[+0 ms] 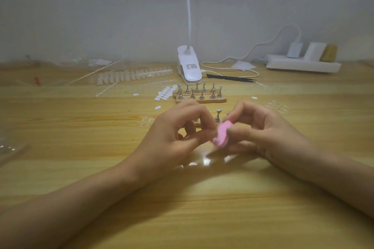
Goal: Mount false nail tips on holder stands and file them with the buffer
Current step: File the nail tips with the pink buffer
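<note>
Bare left hand and right hand, bare forearms.

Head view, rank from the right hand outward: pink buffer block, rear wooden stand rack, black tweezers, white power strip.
1. pink buffer block, held in right hand
2. rear wooden stand rack, just behind
3. black tweezers, farther back
4. white power strip, back right

Holder stands mid-counter, lamp base just behind, nail tips back-left, sticker tabs just left of the stands, power strip back-right (tweezers between it and lamp).
</note>
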